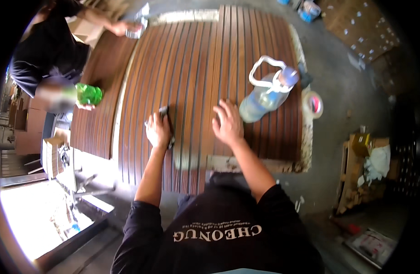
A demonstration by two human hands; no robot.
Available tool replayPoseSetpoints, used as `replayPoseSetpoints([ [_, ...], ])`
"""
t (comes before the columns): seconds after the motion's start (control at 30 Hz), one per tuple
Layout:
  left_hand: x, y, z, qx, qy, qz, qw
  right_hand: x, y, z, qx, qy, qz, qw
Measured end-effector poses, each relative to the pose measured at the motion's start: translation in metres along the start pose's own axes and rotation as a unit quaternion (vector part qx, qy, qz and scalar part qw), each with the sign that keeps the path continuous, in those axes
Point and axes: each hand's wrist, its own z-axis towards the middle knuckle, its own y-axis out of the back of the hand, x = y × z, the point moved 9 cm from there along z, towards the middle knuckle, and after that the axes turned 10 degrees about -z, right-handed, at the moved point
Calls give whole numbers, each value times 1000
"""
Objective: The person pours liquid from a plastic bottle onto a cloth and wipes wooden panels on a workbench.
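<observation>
My left hand [158, 129] rests on the brown slatted wood panels [182, 68], its fingers closed over a dark grey crumpled cloth-like piece [171, 142]. Only the edges of that piece show beside the hand. My right hand [229, 124] lies on the panels with its fingers spread and nothing in it. Just right of it is a large clear plastic bottle [260, 104] with a white loop handle, a bluish-purple cap and pale liquid inside.
A roll of tape [313, 104] sits by the table's right edge. At the left, a co-worker in dark clothes holds a green bottle [88, 94]; their other hand touches a clear plastic object [136, 29]. A wooden crate [351, 182] with a white cloth stands at the right.
</observation>
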Motion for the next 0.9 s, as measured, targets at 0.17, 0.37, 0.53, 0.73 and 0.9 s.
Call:
replayPoseSetpoints([
  [0.17,-50,5,-122,133,-81,-71,985,-19,-15,-4,28,-33,20,999],
  [0.37,-71,-10,-86,167,-172,-104,965,-12,-4,3,12,-13,11,1000],
  [0.53,-82,-74,42,49,-109,-125,985,-12,-11,4,21,-5,9,1000],
  [0.73,-82,-26,-79,148,-128,-114,974,-17,-13,6,53,-37,16,998],
  [0.9,-94,-66,-15,193,-144,-130,962,-21,-12,7,64,-42,12,997],
])
